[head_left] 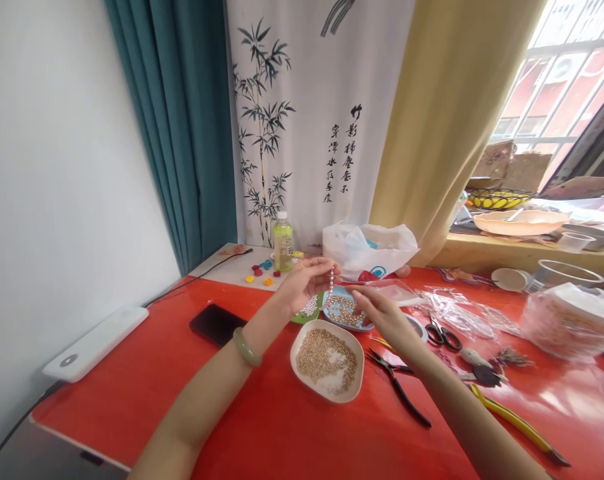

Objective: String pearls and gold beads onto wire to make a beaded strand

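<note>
A short strand of pale pinkish beads point(331, 281) hangs from the fingertips of my left hand point(307, 280), which is closed on its upper end. Just to the right, my right hand point(379, 308) has its thumb and fingers drawn together at the edge of a blue dish point(349, 327); anything between them is too small to make out. Gold beads point(343, 310) lie in that dish. Nearer to me stands a white dish point(327, 395) of small gold beads point(317, 353). A green dish point(302, 317) with white beads is partly behind my left hand.
Black-handled pliers point(402, 393), scissors point(445, 335) and yellow-handled pliers point(522, 427) lie on the red table point(262, 427) at right. A phone point(219, 325) is left of the dishes. Behind are a drink bottle point(283, 243) and a white plastic bag point(367, 247).
</note>
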A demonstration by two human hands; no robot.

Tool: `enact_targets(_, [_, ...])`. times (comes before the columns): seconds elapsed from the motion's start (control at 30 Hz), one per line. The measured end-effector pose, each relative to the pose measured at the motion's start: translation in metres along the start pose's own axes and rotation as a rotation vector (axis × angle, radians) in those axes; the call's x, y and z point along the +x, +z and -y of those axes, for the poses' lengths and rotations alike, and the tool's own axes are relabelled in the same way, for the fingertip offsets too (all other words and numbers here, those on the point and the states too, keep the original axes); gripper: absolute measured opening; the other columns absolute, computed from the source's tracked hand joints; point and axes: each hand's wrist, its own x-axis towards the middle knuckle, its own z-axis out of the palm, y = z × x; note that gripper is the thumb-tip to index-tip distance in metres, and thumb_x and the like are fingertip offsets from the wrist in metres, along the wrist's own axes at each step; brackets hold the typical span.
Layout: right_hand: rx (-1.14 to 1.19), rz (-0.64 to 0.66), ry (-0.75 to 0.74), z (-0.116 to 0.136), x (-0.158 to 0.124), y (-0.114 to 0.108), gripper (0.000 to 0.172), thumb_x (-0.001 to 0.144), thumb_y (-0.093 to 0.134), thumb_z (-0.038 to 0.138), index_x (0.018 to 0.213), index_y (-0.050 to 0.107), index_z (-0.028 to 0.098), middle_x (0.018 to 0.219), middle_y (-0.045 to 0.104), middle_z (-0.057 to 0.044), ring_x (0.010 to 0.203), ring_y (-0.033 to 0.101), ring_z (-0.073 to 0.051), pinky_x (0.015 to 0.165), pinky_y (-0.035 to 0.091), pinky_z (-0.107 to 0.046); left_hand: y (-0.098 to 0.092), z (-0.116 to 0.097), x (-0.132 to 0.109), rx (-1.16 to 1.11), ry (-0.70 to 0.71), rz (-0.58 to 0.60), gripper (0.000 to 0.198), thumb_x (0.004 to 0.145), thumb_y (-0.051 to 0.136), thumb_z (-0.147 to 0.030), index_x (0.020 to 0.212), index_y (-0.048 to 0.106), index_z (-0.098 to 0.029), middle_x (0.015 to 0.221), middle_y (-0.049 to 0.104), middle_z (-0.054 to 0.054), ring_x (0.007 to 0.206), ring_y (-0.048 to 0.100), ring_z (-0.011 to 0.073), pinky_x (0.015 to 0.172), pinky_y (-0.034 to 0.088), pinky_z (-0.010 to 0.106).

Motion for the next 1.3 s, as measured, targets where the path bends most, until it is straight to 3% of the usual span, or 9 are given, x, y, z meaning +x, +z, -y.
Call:
enact_targets(0.1, [0.048, -0.053, -0.018, 0.013, -0.001, -0.007, 0.033, 0.077, 0.050, 0.042, 0.096, 0.062, 0.017, 0.075, 0.057, -0.003, 0.058, 0.047, -0.012, 0.047, 0.038, -0.023, 0.008, 0.008, -0.006, 0.090, -0.061, 0.080, 0.012, 0.067, 0.065, -0.020, 0.074, 0.063, -0.011, 0.070, 0.064, 0.005, 0.058, 0.059, 0.0091, 0.060, 0.045, 0.021])
enact_targets(0.27, [0.110, 0.005, -0.035, 0.025, -0.006, -0.013, 0.025, 0.074, 0.055, 0.040, 0.082, 0.063, 0.017, 0.059, 0.053, 0.001, 0.053, 0.044, -0.010, 0.047, 0.033, -0.022, 0.018, 0.024, -0.012, 0.257, -0.149, 0.199, 0.019, 0.063, 0.069, -0.026, 0.072, 0.065, -0.010, 0.068, 0.064, 0.007, 0.055, 0.056, 0.0092, 0.055, 0.042, 0.022])
enact_targets(0.63, [0.157, -0.088, -0.118, 0.027, -0.009, -0.017, 0.023, 0.073, 0.057, 0.040, 0.064, 0.060, 0.019, 0.053, 0.045, 0.004, 0.050, 0.042, -0.010, 0.050, 0.034, -0.023, 0.025, 0.029, -0.017, 0.256, -0.254, 0.321, 0.017, 0.065, 0.067, -0.027, 0.070, 0.061, -0.012, 0.070, 0.066, 0.007, 0.059, 0.060, 0.0123, 0.059, 0.043, 0.025])
enact_targets(0.73, [0.232, -0.076, -0.059, 0.019, -0.007, -0.015, 0.027, 0.076, 0.053, 0.043, 0.086, 0.064, 0.021, 0.073, 0.058, -0.001, 0.071, 0.053, -0.015, 0.067, 0.041, -0.026, 0.029, 0.024, -0.021, 0.224, -0.172, 0.295, 0.017, 0.066, 0.067, -0.026, 0.068, 0.057, -0.012, 0.071, 0.066, 0.007, 0.060, 0.060, 0.0119, 0.062, 0.044, 0.025])
enact_targets(0.87, [0.524, 0.195, 0.062, 0.008, -0.009, -0.003, 0.037, 0.083, 0.042, 0.045, 0.109, 0.055, 0.022, 0.094, 0.061, -0.004, 0.086, 0.055, -0.016, 0.081, 0.040, -0.032, 0.029, 0.013, -0.021, 0.128, -0.018, 0.196, 0.015, 0.069, 0.063, -0.026, 0.070, 0.056, -0.012, 0.074, 0.066, 0.007, 0.064, 0.061, 0.0125, 0.064, 0.046, 0.025])
enact_targets(1.0, [0.729, 0.512, 0.234, 0.006, -0.014, 0.012, 0.035, 0.083, 0.044, 0.044, 0.094, 0.061, 0.015, 0.071, 0.059, -0.003, 0.063, 0.055, -0.011, 0.069, 0.043, -0.026, 0.022, 0.007, -0.012, 0.074, 0.169, 0.023, 0.012, 0.071, 0.061, -0.022, 0.072, 0.053, -0.013, 0.075, 0.066, 0.006, 0.065, 0.061, 0.0117, 0.065, 0.046, 0.023])
enact_targets(1.13, [0.789, 0.436, 0.332, 0.005, -0.015, 0.018, 0.023, 0.078, 0.055, 0.035, 0.080, 0.061, 0.014, 0.047, 0.031, 0.008, 0.037, 0.024, -0.003, 0.034, 0.022, -0.012, 0.014, 0.008, -0.004, 0.204, 0.292, -0.025, 0.010, 0.073, 0.058, -0.023, 0.071, 0.052, -0.015, 0.075, 0.066, 0.005, 0.068, 0.060, 0.0125, 0.071, 0.045, 0.025])
enact_targets(1.2, [0.812, 0.418, 0.402, 0.004, -0.014, 0.017, 0.021, 0.078, 0.055, 0.034, 0.076, 0.059, 0.014, 0.045, 0.021, 0.010, 0.036, 0.012, -0.003, 0.031, 0.012, -0.012, 0.013, 0.008, -0.003, 0.316, 0.349, -0.018, 0.009, 0.073, 0.058, -0.023, 0.071, 0.053, -0.015, 0.076, 0.066, 0.005, 0.070, 0.060, 0.0129, 0.073, 0.044, 0.025])
enact_targets(1.3, [0.857, 0.426, 0.461, 0.002, -0.013, 0.016, 0.019, 0.077, 0.055, 0.033, 0.078, 0.059, 0.015, 0.043, 0.021, 0.011, 0.034, 0.013, -0.003, 0.030, 0.014, -0.012, 0.013, 0.006, -0.003, 0.446, 0.415, 0.011, 0.007, 0.073, 0.057, -0.022, 0.071, 0.057, -0.015, 0.076, 0.066, 0.005, 0.074, 0.059, 0.0130, 0.075, 0.042, 0.024])
